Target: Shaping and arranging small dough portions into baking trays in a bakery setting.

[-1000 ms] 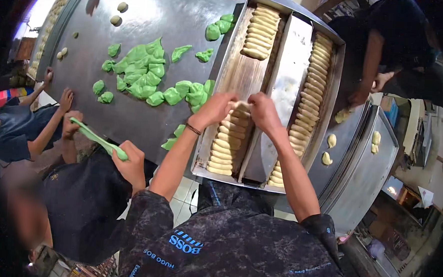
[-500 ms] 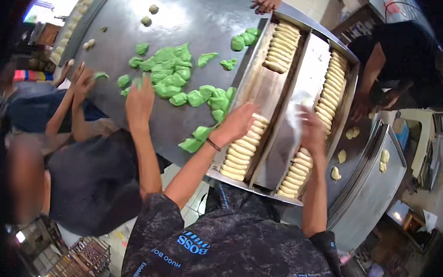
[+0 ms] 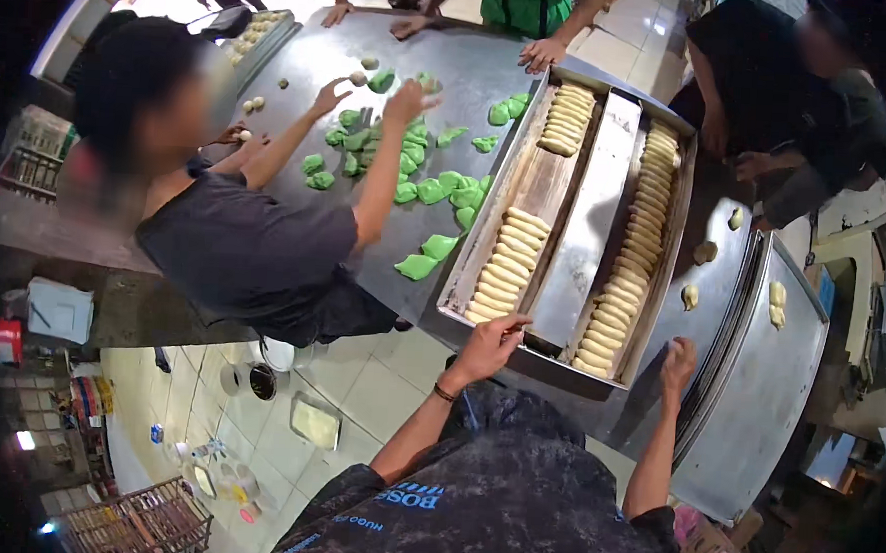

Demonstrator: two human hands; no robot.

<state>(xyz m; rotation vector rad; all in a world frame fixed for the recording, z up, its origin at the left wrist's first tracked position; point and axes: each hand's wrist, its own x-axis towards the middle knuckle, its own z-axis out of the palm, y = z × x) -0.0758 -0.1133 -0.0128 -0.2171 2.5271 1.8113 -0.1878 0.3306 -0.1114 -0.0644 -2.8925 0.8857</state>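
Note:
In front of me stands a long metal tray (image 3: 618, 384) with two channels on either side of a raised metal strip (image 3: 591, 219). Pale dough rolls lie side by side in rows: a near group (image 3: 509, 265) and a far group (image 3: 569, 118) in the left channel, and a long row (image 3: 637, 237) in the right. My left hand (image 3: 486, 351) is at the tray's front rim, its fingers closed on the edge. My right hand (image 3: 677, 365) is beside the tray's near right corner, apart from it, with fingers curled and nothing visible in them.
Pieces of green dough (image 3: 433, 189) spread over the metal table (image 3: 363, 282) left of the tray. A person in a dark shirt (image 3: 254, 247) works there; others stand around the table. Loose pale dough pieces (image 3: 690, 296) lie at right, near stacked metal trays (image 3: 757, 393).
Both my hands have drawn back from the dough rows, the left to the front rim, the right outside the tray. The right row now runs unbroken. The view has shifted and shows more floor.

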